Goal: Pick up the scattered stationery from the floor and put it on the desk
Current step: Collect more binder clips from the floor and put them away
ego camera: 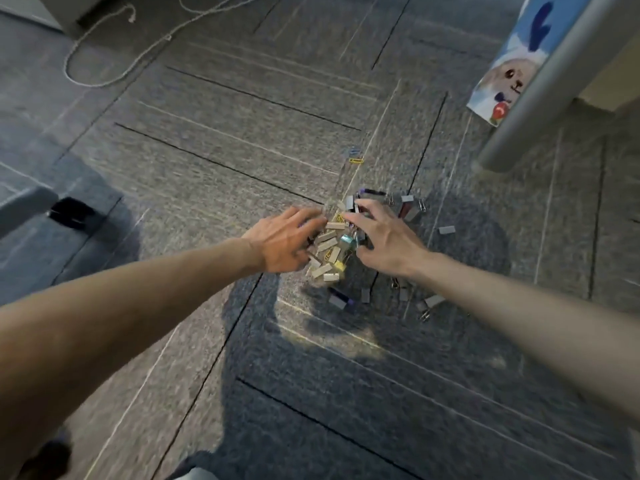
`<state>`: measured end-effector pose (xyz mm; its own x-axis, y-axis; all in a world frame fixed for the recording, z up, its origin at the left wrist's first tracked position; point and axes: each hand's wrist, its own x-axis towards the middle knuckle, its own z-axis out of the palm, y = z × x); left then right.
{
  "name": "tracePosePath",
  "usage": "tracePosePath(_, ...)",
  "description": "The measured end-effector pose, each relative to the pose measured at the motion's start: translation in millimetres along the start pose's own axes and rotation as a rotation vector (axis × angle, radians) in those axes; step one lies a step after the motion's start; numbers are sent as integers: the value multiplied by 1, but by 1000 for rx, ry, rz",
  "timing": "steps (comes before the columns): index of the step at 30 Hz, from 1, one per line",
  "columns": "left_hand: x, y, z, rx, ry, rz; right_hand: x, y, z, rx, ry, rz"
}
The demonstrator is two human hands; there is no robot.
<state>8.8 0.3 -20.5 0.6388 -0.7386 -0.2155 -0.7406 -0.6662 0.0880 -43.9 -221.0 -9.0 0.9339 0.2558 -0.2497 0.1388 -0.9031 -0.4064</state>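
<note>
Seen from a head-worn camera looking down at a grey carpeted floor (214, 140). Two bare forearms reach forward to a pile of stationery (330, 252), a heap of small pale staple blocks, binder clips and coloured paper clips lying on the carpet.

The left hand (282, 242) rests palm down against the left side of the pile, fingers spread and touching the nearest pieces; its grip is wide and closes on nothing. The right hand (382, 239) arches over the pile's right side with curled fingers spread, fingertips down among the clips; its grip is also wide, and whether any piece is pinched beneath it cannot be told.

Loose staple blocks (446, 230) and clips lie scattered on the carpet to the right of the pile and nearer the camera than the pile. A yellow paper clip (356, 161) and a blue one lie beyond the pile, apart from it.

Far right of the pile and beyond it, a thick grey metal leg (540, 98) slants to the floor, with a blue box bearing a cartoon animal (509, 60) just behind it. A white cord (114, 60) loops across the floor well beyond the pile, to the left. A black object (71, 211) sits left of the pile; the picture is blurred.
</note>
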Motion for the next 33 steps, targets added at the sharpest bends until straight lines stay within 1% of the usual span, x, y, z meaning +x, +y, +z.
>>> tracePosePath(2,-11,0,4,-42,22,36,3,-1,1,-46,-53,1)
tracePosePath(4,-23,1,8,-49,63,46,5,-6,2,-98,-52,7)
tracePosePath(7,-30,8,9,-115,118,-23,6,-14,6,-95,-7,-21)
tracePosePath(9,-27,12,6,-171,126,-59,5,-18,8,-21,24,-31)
tracePosePath(13,-20,7,4,-295,89,-143,-1,-16,9,61,49,-6)
tracePosePath(15,-20,6,6,-346,82,-189,-3,-13,9,49,48,11)
tracePosePath(19,-20,5,7,-360,41,-196,-2,-10,7,4,16,14)
tracePosePath(21,-18,4,6,-419,-25,-243,-1,-12,4,88,30,43)
tracePosePath(23,-16,3,4,-558,-42,-308,1,-14,-2,257,66,103)
tracePosePath(25,-17,5,-2,-809,-23,-406,6,-13,-10,498,103,173)
tracePosePath(27,-18,9,-9,-1069,-28,-495,9,-11,-18,795,101,246)
tracePosePath(28,-19,9,-11,-1154,-39,-531,10,-11,-19,917,103,283)
tracePosePath(29,-20,9,-12,-1206,-51,-559,9,-10,-18,986,117,318)
tracePosePath(31,-23,10,-12,-1269,-64,-599,9,-11,-10,971,145,373)
tracePosePath(33,-26,9,-12,-1316,-67,-624,7,-13,-2,833,126,387)
